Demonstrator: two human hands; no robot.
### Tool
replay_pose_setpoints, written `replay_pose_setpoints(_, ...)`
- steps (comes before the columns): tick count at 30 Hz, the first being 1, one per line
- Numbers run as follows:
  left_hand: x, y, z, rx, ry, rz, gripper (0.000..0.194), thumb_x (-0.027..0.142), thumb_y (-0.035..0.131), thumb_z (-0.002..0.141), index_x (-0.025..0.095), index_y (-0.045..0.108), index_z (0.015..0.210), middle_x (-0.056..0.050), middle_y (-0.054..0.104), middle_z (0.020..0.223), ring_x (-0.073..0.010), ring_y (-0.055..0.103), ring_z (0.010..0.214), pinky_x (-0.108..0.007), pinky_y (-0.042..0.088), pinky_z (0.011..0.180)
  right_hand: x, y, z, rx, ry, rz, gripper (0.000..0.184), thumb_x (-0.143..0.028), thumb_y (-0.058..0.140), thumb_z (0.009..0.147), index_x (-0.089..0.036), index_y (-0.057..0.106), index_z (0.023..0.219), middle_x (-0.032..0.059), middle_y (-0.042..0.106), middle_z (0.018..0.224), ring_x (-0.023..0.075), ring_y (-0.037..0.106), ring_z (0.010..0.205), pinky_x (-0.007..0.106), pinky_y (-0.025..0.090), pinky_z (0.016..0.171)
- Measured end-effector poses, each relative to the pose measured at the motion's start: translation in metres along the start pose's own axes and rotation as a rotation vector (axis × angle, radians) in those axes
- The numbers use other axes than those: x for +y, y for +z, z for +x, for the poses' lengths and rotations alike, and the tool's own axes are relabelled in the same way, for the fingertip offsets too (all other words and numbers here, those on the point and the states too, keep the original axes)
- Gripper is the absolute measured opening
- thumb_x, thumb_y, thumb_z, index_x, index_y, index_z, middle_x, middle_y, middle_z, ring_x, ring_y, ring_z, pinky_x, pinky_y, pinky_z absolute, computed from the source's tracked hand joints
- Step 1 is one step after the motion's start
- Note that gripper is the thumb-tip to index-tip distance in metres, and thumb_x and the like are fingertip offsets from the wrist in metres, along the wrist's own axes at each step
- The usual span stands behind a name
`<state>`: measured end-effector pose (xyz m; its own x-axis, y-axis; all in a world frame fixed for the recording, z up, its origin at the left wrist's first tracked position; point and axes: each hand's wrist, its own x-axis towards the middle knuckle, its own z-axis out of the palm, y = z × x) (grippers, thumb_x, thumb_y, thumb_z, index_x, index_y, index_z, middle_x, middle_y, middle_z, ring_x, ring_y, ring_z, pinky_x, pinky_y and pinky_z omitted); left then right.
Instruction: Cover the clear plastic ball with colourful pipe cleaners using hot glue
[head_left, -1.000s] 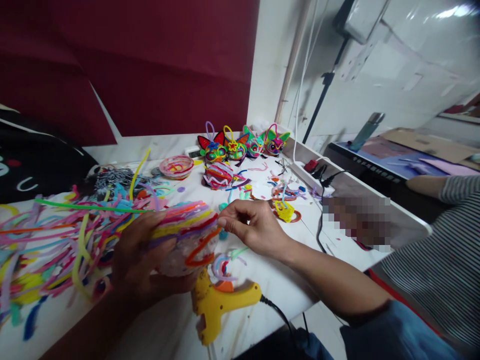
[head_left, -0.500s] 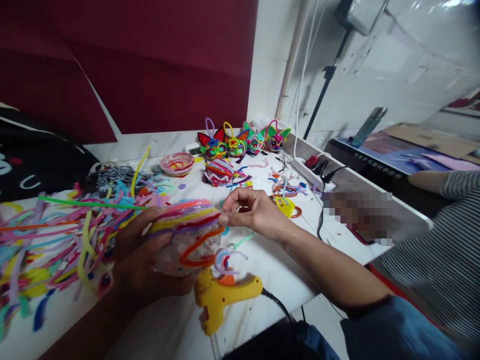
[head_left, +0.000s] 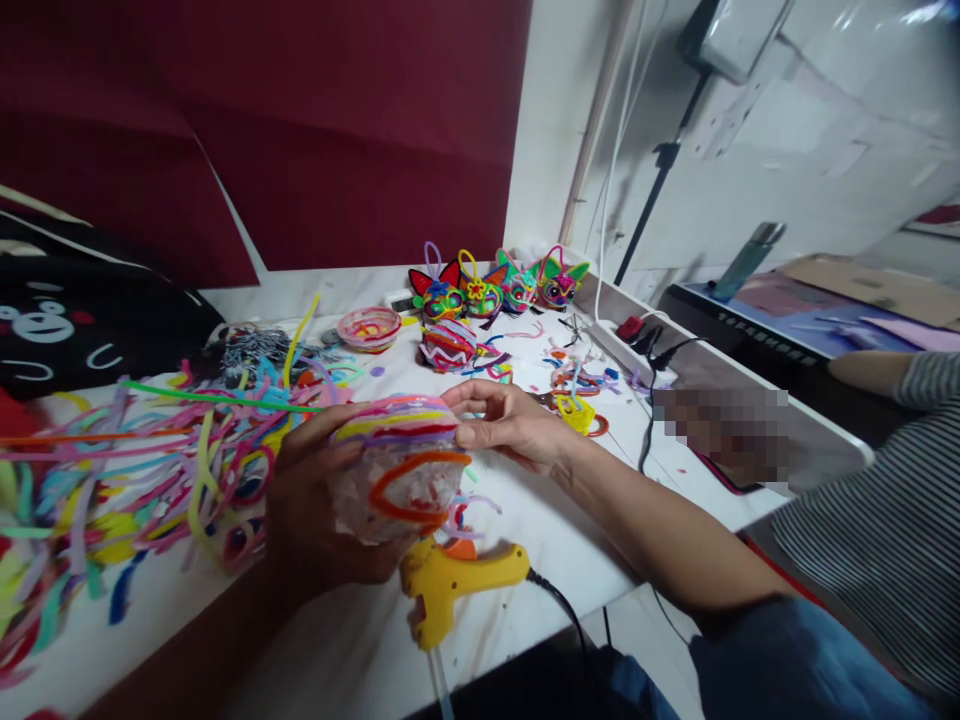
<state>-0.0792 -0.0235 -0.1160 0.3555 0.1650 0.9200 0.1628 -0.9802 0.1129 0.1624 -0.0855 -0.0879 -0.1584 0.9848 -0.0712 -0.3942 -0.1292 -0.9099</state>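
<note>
My left hand (head_left: 311, 520) cups a rounded clear shell (head_left: 390, 490) wrapped in bands of coloured pipe cleaner, with an orange loop glued on its front. My right hand (head_left: 506, 425) rests its thumb and fingers on the shell's upper right edge, pressing the strips there. Just below the shell a yellow glue gun (head_left: 450, 585) lies on the white table (head_left: 540, 550), its black cord running off the front edge.
A heap of loose pipe cleaners (head_left: 150, 470) covers the table's left side. Several finished colourful cat-like figures (head_left: 495, 290) stand at the back beside a small bowl (head_left: 369, 328). A power strip (head_left: 626, 345) lies at right. A person in a striped sleeve (head_left: 892, 520) sits at right.
My right hand has moved from pinching the orange strip's end to resting on the shell's top right edge. The shell has turned a little, so its orange loop faces me more.
</note>
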Motion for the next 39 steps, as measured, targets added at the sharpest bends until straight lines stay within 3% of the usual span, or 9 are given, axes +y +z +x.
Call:
replay_pose_setpoints(6, 0.005, -0.002, 0.002, -0.065, -0.08, 0.004, 0.07, 0.062, 0.076, 0.079, 0.033, 0.054, 0.139, -0.009, 0.065, 0.137, -0.0321, 0.07, 0.122, -0.053, 0.065, 0.098, 0.001, 0.001, 0.0, 0.024, 0.007, 0.01, 0.062, -0.03, 0.108, 0.044, -0.019, 0.075, 0.095, -0.0017, 0.075, 0.091, 0.0142, 0.073, 0.078, 0.025, 0.062, 0.071)
replay_pose_setpoints(14, 0.006, -0.006, 0.001, -0.113, -0.148, 0.031, 0.067, 0.064, 0.07, 0.083, 0.035, 0.051, 0.139, -0.007, 0.066, 0.138, -0.032, 0.07, 0.127, -0.055, 0.063, 0.105, 0.009, 0.003, -0.001, -0.053, 0.069, 0.071, 0.064, -0.037, 0.107, 0.051, -0.02, 0.071, 0.102, -0.0017, 0.076, 0.091, 0.0125, 0.072, 0.075, 0.022, 0.062, 0.069)
replay_pose_setpoints(18, 0.002, -0.002, 0.003, -0.065, -0.1, -0.049, 0.074, 0.062, 0.081, 0.076, 0.028, 0.055, 0.135, -0.012, 0.068, 0.134, -0.0355, 0.072, 0.122, -0.056, 0.064, 0.099, 0.013, 0.004, -0.001, -0.1, 0.093, 0.133, 0.06, -0.039, 0.104, 0.058, -0.021, 0.068, 0.102, -0.0002, 0.078, 0.091, 0.0148, 0.072, 0.071, 0.028, 0.065, 0.068)
replay_pose_setpoints(21, -0.002, 0.002, 0.003, -0.056, -0.083, -0.117, 0.074, 0.057, 0.086, 0.075, 0.024, 0.056, 0.133, -0.012, 0.07, 0.127, -0.0346, 0.072, 0.121, -0.055, 0.064, 0.098, 0.012, 0.003, -0.002, -0.066, 0.091, 0.167, 0.055, -0.035, 0.102, 0.059, -0.021, 0.068, 0.1, -0.0015, 0.077, 0.088, 0.0143, 0.072, 0.071, 0.028, 0.066, 0.068)
replay_pose_setpoints(24, -0.006, 0.007, -0.001, -0.07, -0.125, -0.192, 0.073, 0.054, 0.085, 0.081, 0.025, 0.053, 0.14, -0.014, 0.068, 0.133, -0.0346, 0.068, 0.129, -0.058, 0.06, 0.106, 0.01, 0.001, -0.002, -0.025, 0.094, 0.167, 0.054, -0.033, 0.102, 0.058, -0.021, 0.067, 0.098, -0.0023, 0.075, 0.086, 0.014, 0.071, 0.07, 0.027, 0.066, 0.066)
replay_pose_setpoints(31, -0.021, 0.016, -0.018, -0.093, -0.276, -0.363, 0.089, 0.079, 0.083, 0.069, 0.034, 0.055, 0.141, -0.014, 0.063, 0.144, -0.0434, 0.06, 0.14, -0.067, 0.056, 0.113, 0.007, -0.004, 0.001, 0.072, 0.056, 0.046, 0.057, -0.041, 0.102, 0.056, -0.021, 0.07, 0.1, -0.0023, 0.075, 0.087, 0.0144, 0.069, 0.068, 0.026, 0.063, 0.061)
replay_pose_setpoints(36, -0.015, 0.01, -0.02, -0.21, -0.412, -0.441, 0.083, 0.069, 0.084, 0.077, 0.038, 0.05, 0.146, -0.014, 0.047, 0.163, -0.0419, 0.042, 0.156, -0.061, 0.057, 0.116, 0.005, -0.001, 0.0, 0.14, 0.03, -0.001, 0.06, -0.037, 0.104, 0.05, -0.022, 0.072, 0.099, -0.0025, 0.077, 0.086, 0.0147, 0.068, 0.071, 0.023, 0.057, 0.06)
replay_pose_setpoints(39, -0.007, 0.006, -0.019, -0.208, -0.429, -0.361, 0.076, 0.055, 0.084, 0.085, 0.035, 0.047, 0.148, -0.016, 0.047, 0.161, -0.0384, 0.047, 0.154, -0.054, 0.061, 0.11, 0.004, 0.004, -0.003, 0.224, -0.015, -0.127, 0.063, -0.039, 0.103, 0.049, -0.023, 0.074, 0.102, -0.0032, 0.074, 0.084, 0.0152, 0.067, 0.073, 0.022, 0.052, 0.059)
